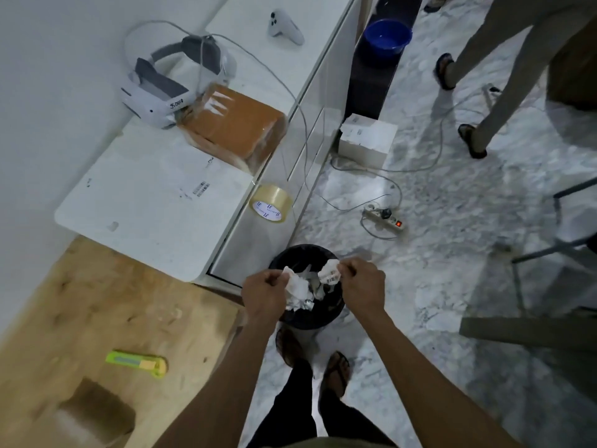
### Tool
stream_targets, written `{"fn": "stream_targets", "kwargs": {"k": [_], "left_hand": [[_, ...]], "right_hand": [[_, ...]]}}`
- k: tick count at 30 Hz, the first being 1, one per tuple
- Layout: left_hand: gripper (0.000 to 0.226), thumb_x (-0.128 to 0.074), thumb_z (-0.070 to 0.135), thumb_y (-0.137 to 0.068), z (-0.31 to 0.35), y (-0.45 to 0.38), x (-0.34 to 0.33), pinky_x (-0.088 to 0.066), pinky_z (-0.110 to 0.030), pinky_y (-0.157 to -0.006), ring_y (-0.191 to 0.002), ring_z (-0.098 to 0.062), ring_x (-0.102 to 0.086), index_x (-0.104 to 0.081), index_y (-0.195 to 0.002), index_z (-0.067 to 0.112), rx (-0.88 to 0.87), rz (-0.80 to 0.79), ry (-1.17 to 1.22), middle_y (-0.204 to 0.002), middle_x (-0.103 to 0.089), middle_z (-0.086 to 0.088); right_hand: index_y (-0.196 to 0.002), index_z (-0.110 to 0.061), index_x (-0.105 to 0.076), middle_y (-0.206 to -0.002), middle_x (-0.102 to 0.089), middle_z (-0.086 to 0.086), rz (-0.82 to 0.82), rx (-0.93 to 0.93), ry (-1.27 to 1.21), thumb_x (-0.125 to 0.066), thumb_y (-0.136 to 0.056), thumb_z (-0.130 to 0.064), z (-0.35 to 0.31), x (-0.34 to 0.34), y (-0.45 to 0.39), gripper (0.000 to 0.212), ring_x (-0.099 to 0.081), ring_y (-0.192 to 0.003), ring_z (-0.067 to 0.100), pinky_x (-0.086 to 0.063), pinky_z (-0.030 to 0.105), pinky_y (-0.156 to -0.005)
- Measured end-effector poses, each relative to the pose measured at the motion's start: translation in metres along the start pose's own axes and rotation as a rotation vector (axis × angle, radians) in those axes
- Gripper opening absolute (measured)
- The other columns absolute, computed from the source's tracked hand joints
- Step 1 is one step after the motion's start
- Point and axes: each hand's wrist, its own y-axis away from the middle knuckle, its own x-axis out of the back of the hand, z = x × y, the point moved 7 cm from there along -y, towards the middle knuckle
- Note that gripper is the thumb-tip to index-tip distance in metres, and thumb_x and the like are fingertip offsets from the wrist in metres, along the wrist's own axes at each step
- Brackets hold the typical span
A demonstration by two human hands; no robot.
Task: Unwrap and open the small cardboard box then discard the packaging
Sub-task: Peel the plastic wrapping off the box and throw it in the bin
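Both my hands hover over a black waste bin (332, 313) on the floor. My left hand (263, 294) pinches a crumpled piece of white wrapping (297, 292) above the bin's opening. My right hand (361, 282) pinches a second crumpled white scrap with a barcode label (329, 273). More white scraps lie inside the bin. A small brown cardboard box (93, 418) sits on the wooden board at the lower left, blurred. A larger brown box wrapped in clear tape (232, 127) rests on the white counter.
A green utility knife (137, 362) lies on the wooden board (97, 312). On the white counter (145, 205) are a tape roll (270, 203), a white headset (168, 85) and a controller (284, 27). A power strip (384, 218), cables, a white box (368, 140), a blue basin (387, 37) and another person's legs (484, 76) occupy the floor.
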Motion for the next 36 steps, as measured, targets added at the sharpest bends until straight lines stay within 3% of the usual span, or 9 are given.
{"fn": "stream_targets", "kwargs": {"k": [4, 6, 9, 13, 16, 19, 27, 31, 36], "left_hand": [[0.014, -0.075, 0.02, -0.084, 0.002, -0.032, -0.016, -0.052, -0.028, -0.079, -0.08, -0.021, -0.07, -0.079, -0.09, 0.008, -0.045, -0.046, -0.145, -0.084, -0.076, -0.008], [0.015, -0.075, 0.021, -0.084, -0.002, -0.047, -0.023, -0.051, -0.027, -0.08, -0.081, -0.022, -0.071, -0.079, -0.09, 0.008, -0.051, -0.054, -0.186, -0.085, -0.076, -0.008], [0.015, -0.076, 0.022, -0.083, -0.013, -0.072, -0.035, -0.054, -0.031, -0.082, -0.083, -0.024, -0.071, -0.078, -0.089, 0.008, -0.032, -0.066, -0.231, -0.085, -0.076, -0.01], [0.017, -0.074, 0.019, -0.085, -0.028, -0.101, -0.052, -0.054, -0.034, -0.088, -0.092, -0.027, -0.07, -0.077, -0.094, 0.006, -0.007, -0.107, -0.292, -0.094, -0.076, -0.012], [0.012, -0.074, 0.016, -0.085, -0.038, -0.118, -0.061, -0.052, -0.028, -0.085, -0.09, -0.025, -0.071, -0.077, -0.091, 0.007, 0.009, -0.117, -0.303, -0.093, -0.076, -0.011], [0.011, -0.075, 0.015, -0.084, -0.047, -0.131, -0.066, -0.054, -0.027, -0.087, -0.09, -0.024, -0.071, -0.077, -0.091, 0.007, 0.047, -0.119, -0.279, -0.094, -0.076, -0.011], [0.014, -0.075, 0.016, -0.084, -0.059, -0.149, -0.075, -0.054, -0.025, -0.085, -0.088, -0.025, -0.07, -0.075, -0.093, 0.005, 0.088, -0.155, -0.241, -0.095, -0.075, -0.013], [0.02, -0.079, 0.019, -0.08, -0.068, -0.151, -0.076, -0.055, -0.026, -0.086, -0.088, -0.022, -0.071, -0.076, -0.095, 0.007, 0.112, -0.166, -0.238, -0.095, -0.075, -0.01], [0.018, -0.081, 0.02, -0.078, -0.077, -0.15, -0.072, -0.053, -0.021, -0.084, -0.087, -0.019, -0.071, -0.076, -0.09, 0.009, 0.143, -0.16, -0.227, -0.091, -0.076, -0.009]], "right_hand": [[-0.081, -0.008, -0.063, -0.08, -0.068, 0.009, -0.075, -0.049, 0.069, -0.057, -0.094, -0.012, -0.001, -0.033, -0.025, 0.015, -0.062, -0.076, 0.024, -0.033, 0.025, -0.063], [-0.076, -0.01, -0.058, -0.077, -0.064, 0.007, -0.111, -0.089, 0.075, -0.056, -0.096, -0.017, 0.001, -0.049, -0.038, 0.021, -0.061, -0.077, 0.026, -0.034, 0.028, -0.064], [-0.074, -0.011, -0.057, -0.077, -0.061, 0.004, -0.129, -0.089, 0.117, -0.057, -0.096, -0.019, 0.001, -0.07, -0.057, 0.023, -0.054, -0.071, 0.018, -0.028, 0.021, -0.062], [-0.086, -0.007, -0.07, -0.085, -0.069, 0.009, -0.131, -0.131, 0.09, -0.064, -0.091, -0.011, 0.013, -0.093, -0.079, 0.009, -0.063, -0.079, 0.022, -0.033, 0.015, -0.062], [-0.104, -0.007, -0.07, -0.097, -0.072, 0.009, -0.16, -0.11, 0.126, -0.059, -0.09, -0.004, 0.019, -0.109, -0.09, 0.019, -0.066, -0.09, 0.024, -0.046, 0.023, -0.072], [-0.096, -0.005, -0.073, -0.09, -0.074, 0.012, -0.143, -0.076, 0.131, -0.056, -0.087, 0.0, 0.02, -0.119, -0.098, 0.019, -0.068, -0.086, 0.028, -0.057, 0.037, -0.078], [-0.09, -0.005, -0.075, -0.086, -0.075, 0.012, -0.168, -0.112, 0.102, -0.072, -0.082, -0.007, 0.025, -0.136, -0.108, 0.009, -0.07, -0.08, 0.024, -0.052, 0.025, -0.074], [-0.105, -0.003, -0.073, -0.1, -0.075, 0.014, -0.211, -0.091, 0.112, -0.058, -0.087, 0.0, 0.025, -0.142, -0.106, 0.024, -0.069, -0.092, 0.027, -0.055, 0.031, -0.086], [-0.097, -0.002, -0.075, -0.093, -0.076, 0.013, -0.151, -0.093, 0.089, -0.06, -0.081, 0.004, 0.024, -0.139, -0.106, 0.022, -0.07, -0.085, 0.027, -0.058, 0.039, -0.082]]}}
